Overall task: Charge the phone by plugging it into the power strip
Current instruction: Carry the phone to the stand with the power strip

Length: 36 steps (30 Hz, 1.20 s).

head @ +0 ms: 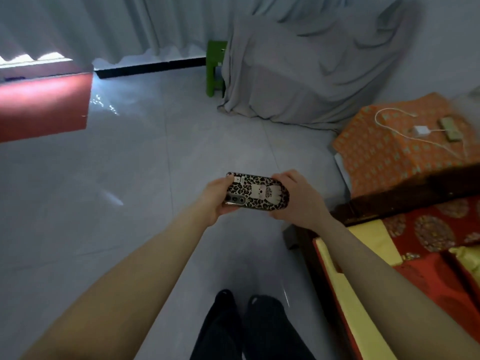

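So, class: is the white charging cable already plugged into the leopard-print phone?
No: the leopard-print phone is held above the floor, and the white charging cable lies apart.

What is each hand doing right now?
Left hand: closed on one end of the phone.
Right hand: closed on the phone's other end.

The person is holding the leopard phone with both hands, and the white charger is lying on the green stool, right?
Not quite. The head view shows both the left hand and right hand holding the leopard phone, but the white charger lies on the orange patterned cloth, not on the green stool.
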Each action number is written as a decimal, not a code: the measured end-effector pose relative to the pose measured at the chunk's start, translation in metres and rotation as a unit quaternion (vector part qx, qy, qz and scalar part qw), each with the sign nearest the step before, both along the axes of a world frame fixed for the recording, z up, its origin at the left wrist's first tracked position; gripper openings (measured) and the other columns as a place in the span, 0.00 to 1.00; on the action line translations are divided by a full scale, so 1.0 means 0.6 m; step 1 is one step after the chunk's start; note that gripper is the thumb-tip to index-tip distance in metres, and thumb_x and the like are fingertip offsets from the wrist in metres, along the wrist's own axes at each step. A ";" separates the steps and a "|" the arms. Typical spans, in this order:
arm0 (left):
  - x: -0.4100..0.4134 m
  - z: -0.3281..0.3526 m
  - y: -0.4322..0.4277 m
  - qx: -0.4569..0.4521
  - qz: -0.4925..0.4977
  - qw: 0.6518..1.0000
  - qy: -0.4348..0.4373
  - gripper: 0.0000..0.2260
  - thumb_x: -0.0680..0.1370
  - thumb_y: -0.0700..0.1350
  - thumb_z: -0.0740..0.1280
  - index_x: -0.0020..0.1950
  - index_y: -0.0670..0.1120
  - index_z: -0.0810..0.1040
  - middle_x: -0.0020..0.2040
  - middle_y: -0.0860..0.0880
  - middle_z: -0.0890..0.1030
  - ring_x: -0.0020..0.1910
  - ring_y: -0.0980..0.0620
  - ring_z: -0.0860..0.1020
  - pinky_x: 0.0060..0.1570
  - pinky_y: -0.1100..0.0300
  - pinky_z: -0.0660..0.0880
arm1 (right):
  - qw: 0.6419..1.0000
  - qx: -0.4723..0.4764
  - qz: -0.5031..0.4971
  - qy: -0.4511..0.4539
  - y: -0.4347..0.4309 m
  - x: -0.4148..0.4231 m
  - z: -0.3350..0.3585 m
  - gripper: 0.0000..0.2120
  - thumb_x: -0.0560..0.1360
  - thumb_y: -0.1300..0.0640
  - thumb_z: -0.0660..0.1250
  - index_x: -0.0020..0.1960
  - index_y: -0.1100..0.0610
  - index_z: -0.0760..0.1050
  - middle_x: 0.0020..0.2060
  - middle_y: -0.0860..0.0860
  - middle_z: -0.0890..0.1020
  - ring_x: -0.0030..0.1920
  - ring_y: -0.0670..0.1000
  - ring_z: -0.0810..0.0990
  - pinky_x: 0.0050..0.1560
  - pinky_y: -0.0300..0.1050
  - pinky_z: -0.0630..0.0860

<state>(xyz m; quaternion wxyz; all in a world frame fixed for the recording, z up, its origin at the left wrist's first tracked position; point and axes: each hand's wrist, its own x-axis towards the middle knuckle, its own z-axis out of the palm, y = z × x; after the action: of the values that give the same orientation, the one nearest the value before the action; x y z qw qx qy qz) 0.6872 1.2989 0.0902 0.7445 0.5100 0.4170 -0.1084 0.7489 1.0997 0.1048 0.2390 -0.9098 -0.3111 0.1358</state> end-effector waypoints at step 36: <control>1.256 0.016 -0.379 -0.068 -0.548 0.833 -0.035 0.18 0.80 0.49 0.60 0.67 0.43 0.72 0.57 0.42 0.78 0.52 0.44 0.78 0.53 0.46 0.76 | 0.834 -0.023 -0.551 -0.025 -0.274 0.894 0.049 0.42 0.58 0.49 0.78 0.70 0.56 0.68 0.62 0.53 0.72 0.62 0.56 0.72 0.60 0.51 0.73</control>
<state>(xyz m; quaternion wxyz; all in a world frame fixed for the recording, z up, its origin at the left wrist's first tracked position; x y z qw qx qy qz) 1.4407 1.0713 0.0997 0.6104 0.6061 0.0342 -0.5088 1.2851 0.9356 0.1340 0.2459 -0.9387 0.2392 -0.0341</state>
